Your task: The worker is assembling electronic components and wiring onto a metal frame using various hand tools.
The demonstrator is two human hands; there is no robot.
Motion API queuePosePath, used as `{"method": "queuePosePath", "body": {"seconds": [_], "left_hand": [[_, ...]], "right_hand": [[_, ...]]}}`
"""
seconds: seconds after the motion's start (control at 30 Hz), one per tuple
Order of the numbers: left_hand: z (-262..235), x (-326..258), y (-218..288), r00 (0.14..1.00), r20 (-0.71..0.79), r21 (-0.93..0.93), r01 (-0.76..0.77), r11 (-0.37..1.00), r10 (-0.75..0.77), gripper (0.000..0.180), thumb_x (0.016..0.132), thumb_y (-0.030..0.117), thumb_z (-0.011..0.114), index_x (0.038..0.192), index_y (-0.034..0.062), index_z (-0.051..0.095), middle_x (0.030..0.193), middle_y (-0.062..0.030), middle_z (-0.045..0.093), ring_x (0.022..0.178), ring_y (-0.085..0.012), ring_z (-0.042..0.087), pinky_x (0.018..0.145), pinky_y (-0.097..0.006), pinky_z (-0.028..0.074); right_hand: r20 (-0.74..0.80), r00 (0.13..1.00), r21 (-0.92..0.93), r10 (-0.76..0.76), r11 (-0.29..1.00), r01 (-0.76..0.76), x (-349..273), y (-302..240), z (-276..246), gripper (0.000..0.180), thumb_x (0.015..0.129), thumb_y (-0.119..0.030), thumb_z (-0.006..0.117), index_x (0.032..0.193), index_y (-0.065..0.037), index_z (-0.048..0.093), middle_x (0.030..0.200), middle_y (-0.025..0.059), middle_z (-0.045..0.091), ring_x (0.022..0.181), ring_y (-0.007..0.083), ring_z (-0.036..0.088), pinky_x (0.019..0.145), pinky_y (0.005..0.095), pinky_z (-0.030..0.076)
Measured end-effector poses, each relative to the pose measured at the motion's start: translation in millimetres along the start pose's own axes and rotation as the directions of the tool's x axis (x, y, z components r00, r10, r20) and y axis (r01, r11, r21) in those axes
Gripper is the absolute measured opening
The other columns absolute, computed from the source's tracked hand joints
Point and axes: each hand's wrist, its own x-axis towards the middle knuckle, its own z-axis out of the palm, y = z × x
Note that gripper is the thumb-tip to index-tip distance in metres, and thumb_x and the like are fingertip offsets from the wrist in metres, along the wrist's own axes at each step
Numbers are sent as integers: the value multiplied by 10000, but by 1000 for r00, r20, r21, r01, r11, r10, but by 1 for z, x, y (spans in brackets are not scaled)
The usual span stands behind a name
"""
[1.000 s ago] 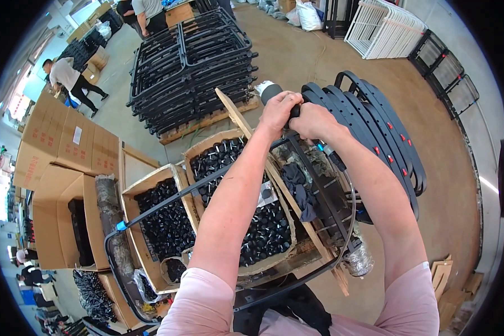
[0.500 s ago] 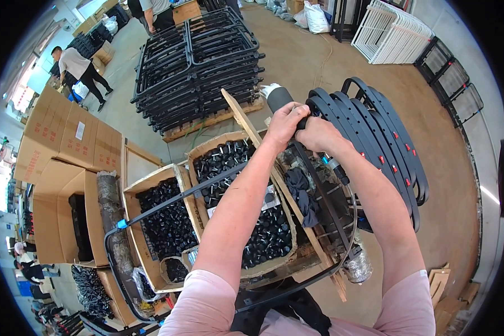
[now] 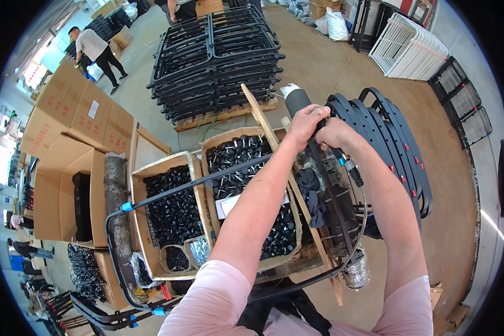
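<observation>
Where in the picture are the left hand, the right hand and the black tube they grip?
left hand (image 3: pixel 305 124), head view, on its back.
right hand (image 3: pixel 335 134), head view, on its knuckles.
black tube (image 3: pixel 295 101), head view, on its upper end above the hands.

Bright, even daylight fills the hall, strongest from the windows (image 3: pixel 3 162) at far left. Shadows are soft. Straight edges bow toward the black rim, and detail stays sharp at centre.

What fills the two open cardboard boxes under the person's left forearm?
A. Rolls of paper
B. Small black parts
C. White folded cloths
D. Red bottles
B: both boxes hold heaps of small black parts, seen beside the left hand forearm.
</observation>
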Motion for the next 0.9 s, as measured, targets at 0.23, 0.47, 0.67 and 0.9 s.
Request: {"method": "queuePosePath", "body": {"seconds": [0.23, 0.47, 0.67, 0.9], "left_hand": [[6, -18, 47, 990, -45, 39, -130, 991, 132, 239, 934, 275, 747, 961, 38, 739, 864, 18, 669, 823, -80, 579, 751, -279, 487], [-102, -144, 110, 963, -220, 83, -143, 986, 158, 233, 986, 248, 689, 995, 17, 720, 923, -12, 679, 858, -97, 598, 770, -289, 492], [-210, -236, 144, 910, -386, 135, -106, 985, 151, 217, 979, 259, 718, 895, 59, 723, 857, 27, 660, 807, -75, 563, 749, -270, 466], [-243, -253, 148, 928, -351, 89, -101, 991, 126, 188, 995, 237, 705, 942, 57, 706, 899, 8, 667, 844, -98, 581, 786, -277, 475]], "right_hand": [[-171, 965, -234, -199, 960, 157, -30, -42, -8, 215, 694, -155, 677, 810, 20, 718, 761, 165, 729, 727, 252, 727, 658, 392, 538], [141, 980, -370, -141, 910, 184, -100, -171, 98, 275, 804, -284, 678, 831, -16, 735, 712, 119, 735, 605, 234, 733, 626, 386, 576], [261, 947, -401, -188, 871, 284, -110, -237, 214, 308, 832, -267, 580, 880, -30, 770, 758, 163, 754, 762, 290, 763, 750, 410, 583], [243, 951, -359, -189, 894, 269, -101, -251, 255, 257, 813, -247, 622, 823, -19, 739, 708, 114, 734, 654, 250, 742, 669, 394, 575]]}}
